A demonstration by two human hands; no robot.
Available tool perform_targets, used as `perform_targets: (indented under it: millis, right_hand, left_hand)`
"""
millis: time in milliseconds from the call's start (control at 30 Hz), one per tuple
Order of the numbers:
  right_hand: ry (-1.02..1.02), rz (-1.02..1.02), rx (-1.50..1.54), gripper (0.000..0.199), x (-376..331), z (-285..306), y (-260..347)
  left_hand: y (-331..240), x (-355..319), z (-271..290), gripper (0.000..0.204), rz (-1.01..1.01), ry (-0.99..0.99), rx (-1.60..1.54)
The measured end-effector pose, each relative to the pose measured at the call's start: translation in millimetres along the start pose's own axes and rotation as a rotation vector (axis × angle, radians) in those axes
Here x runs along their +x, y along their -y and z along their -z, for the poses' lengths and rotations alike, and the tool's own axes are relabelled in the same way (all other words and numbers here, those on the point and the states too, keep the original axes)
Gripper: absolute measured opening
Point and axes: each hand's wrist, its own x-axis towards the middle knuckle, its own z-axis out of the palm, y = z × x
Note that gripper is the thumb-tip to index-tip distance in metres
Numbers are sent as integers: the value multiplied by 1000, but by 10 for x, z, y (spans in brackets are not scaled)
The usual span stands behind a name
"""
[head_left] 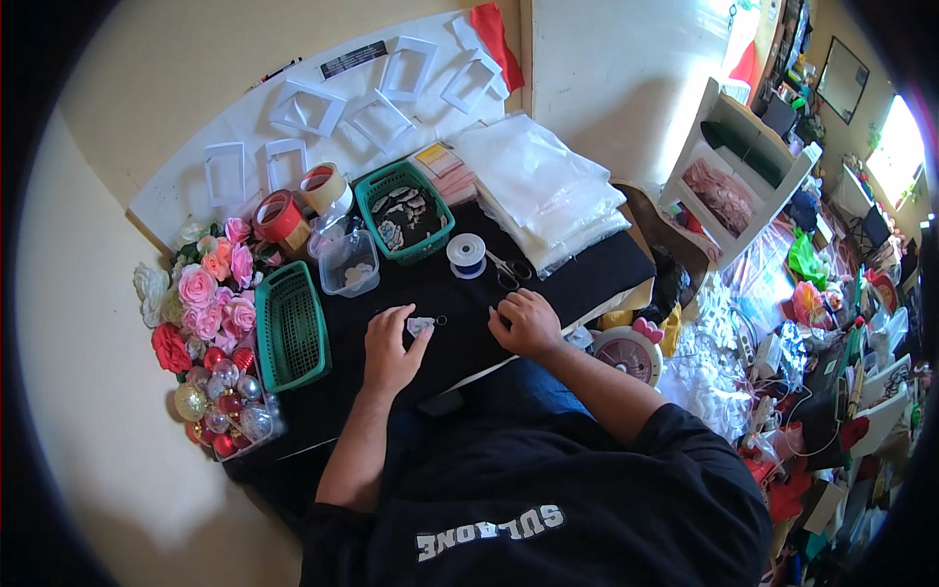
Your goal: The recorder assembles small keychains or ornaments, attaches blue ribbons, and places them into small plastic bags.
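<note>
I have the tag (421,325) between the hands over the black counter (455,357). The left hand (389,350) curves about it, probably for steadying; whether that grip pinches, I can't tell. The right hand (530,324) is curled, contents hidden. Scissors (512,272), spool (467,251) and tub (344,281) limit forward reach.

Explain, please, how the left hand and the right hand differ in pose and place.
The left hand has its thumb spread from the fingers; the right hand has its fingers curled.
The left hand is at a small pale piece with a ring; the right hand is nearer the scissors.
Both are bare.
</note>
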Motion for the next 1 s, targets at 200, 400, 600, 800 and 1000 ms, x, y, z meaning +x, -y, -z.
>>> perform_targets:
  millis: [200, 400, 600, 800, 1000]
  right_hand:
    - [31, -238, 239, 23, 51, -26, -86]
    - [-179, -301, 54, 13, 671, 315, -792]
    - [66, -452, -442, 43, 1164, 488, -1332]
    - [362, -498, -469, 67, 1482, 288, -1491]
    - [467, -631, -539, 70, 1498, 90, -1485]
  left_hand:
    - [48, -146, -181, 43, 74, 65, 179]
    - [52, -124, -129, 46, 124, 34, 93]
    - [29, -120, -91, 48, 151, 37, 41]
    - [68, -133, -118, 45, 131, 12, 39]
    - [81, -139, -110, 40, 135, 13, 29]
